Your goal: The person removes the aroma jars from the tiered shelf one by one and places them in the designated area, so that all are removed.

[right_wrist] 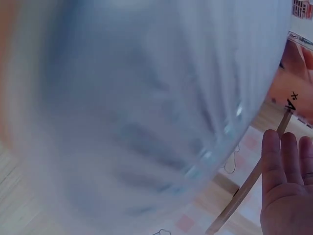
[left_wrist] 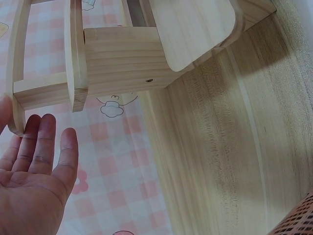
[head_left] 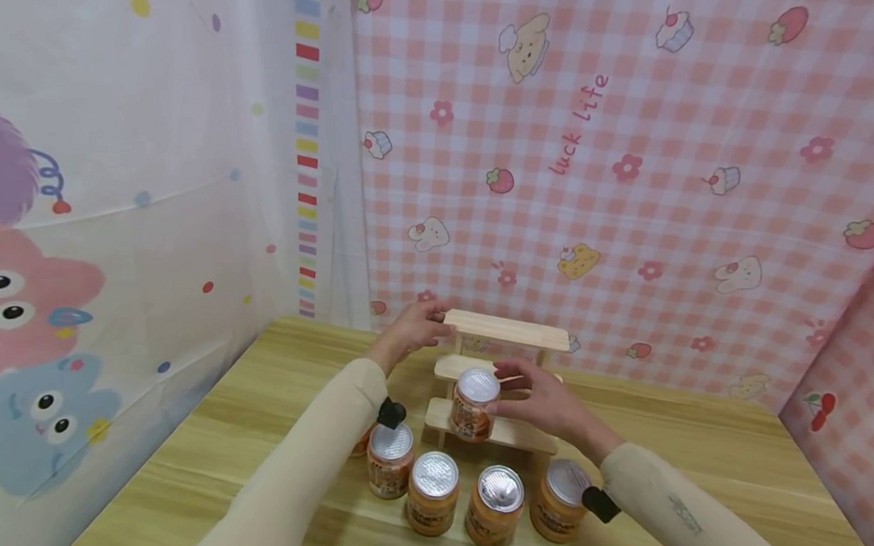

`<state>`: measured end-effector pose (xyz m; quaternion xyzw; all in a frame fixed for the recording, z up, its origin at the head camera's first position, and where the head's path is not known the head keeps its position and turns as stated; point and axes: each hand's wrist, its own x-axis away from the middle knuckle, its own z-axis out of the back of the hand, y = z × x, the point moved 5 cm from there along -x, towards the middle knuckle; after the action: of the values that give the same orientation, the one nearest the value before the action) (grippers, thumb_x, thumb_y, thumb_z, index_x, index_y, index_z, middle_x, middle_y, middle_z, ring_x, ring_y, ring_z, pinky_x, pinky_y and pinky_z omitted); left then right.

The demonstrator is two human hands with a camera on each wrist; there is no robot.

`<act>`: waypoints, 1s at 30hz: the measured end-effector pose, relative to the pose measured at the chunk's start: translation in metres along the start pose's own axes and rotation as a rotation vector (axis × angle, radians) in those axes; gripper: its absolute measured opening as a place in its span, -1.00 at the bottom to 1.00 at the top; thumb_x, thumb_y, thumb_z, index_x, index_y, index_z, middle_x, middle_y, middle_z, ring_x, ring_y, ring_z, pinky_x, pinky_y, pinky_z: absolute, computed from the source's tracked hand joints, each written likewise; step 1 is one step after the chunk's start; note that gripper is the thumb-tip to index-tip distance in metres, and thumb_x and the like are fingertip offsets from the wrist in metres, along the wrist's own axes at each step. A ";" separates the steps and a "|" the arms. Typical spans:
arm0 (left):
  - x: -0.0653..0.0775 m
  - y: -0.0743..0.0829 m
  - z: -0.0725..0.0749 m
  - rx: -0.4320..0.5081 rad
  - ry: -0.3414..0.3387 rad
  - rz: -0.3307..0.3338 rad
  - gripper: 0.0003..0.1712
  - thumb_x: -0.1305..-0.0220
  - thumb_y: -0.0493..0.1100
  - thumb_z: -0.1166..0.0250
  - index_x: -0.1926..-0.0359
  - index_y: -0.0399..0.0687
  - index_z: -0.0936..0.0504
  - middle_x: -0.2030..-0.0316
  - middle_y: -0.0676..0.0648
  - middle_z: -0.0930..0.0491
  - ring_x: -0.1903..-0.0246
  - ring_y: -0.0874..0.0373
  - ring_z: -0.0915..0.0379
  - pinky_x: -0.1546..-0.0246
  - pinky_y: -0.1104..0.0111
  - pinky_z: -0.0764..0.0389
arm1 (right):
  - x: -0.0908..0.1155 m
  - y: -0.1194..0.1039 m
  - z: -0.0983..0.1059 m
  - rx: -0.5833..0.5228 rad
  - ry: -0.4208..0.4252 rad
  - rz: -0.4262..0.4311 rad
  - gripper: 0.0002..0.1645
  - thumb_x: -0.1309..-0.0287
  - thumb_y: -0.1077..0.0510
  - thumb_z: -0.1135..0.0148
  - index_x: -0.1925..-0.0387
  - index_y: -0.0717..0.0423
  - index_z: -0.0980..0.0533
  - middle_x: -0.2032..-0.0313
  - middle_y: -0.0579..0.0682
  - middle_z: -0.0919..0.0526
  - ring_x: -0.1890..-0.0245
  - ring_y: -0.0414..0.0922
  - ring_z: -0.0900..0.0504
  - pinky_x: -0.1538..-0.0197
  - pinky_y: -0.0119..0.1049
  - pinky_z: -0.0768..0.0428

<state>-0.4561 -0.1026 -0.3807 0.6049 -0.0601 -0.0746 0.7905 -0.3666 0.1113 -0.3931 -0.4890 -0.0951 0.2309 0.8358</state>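
Note:
A three-tier wooden rack (head_left: 509, 329) stands near the back of the table. My left hand (head_left: 413, 328) is at the left end of its top board; in the left wrist view the thumb and a finger (left_wrist: 39, 142) lie on either side of that end, the other fingers extended. My right hand (head_left: 542, 400) holds an orange can (head_left: 474, 407) with a silver lid by its right side. The can is upright and overlaps the bottom board's left part. In the right wrist view, straight fingers (right_wrist: 288, 161) show below the can (right_wrist: 291, 83); the thumb is out of frame.
Several like cans stand in a row before the rack, among them one (head_left: 433, 494) in the middle and one (head_left: 560, 498) by my right wrist. A silver lid (right_wrist: 146, 117) fills much of the right wrist view. A checked cloth (head_left: 636, 218) hangs behind the table (head_left: 668, 429).

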 end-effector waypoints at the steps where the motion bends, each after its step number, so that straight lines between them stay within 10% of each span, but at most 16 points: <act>1: 0.000 0.000 0.000 -0.001 0.000 -0.002 -0.42 -0.28 -0.36 -0.31 -0.31 -0.36 -0.41 -0.17 -0.37 -0.50 -0.11 -0.17 -0.49 -0.10 0.04 -0.56 | -0.001 -0.001 -0.001 -0.002 -0.006 0.009 -0.19 -0.07 0.04 -0.52 -0.27 0.25 -0.38 -0.14 0.17 -0.54 -0.16 0.16 -0.52 -0.18 0.02 -0.53; 30: -0.001 -0.003 0.000 0.020 -0.004 0.012 -0.40 -0.31 -0.34 -0.30 -0.33 -0.34 -0.39 -0.15 -0.33 -0.52 -0.10 -0.14 -0.50 -0.15 0.00 -0.51 | 0.000 0.000 -0.017 0.115 0.048 0.048 -0.31 -0.01 0.14 -0.55 -0.18 0.20 -0.48 0.06 0.02 -0.66 0.00 0.03 -0.65 -0.02 -0.08 -0.62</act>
<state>-0.4573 -0.1031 -0.3832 0.6123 -0.0661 -0.0707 0.7847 -0.3597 0.0980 -0.4019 -0.4478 -0.0501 0.2443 0.8587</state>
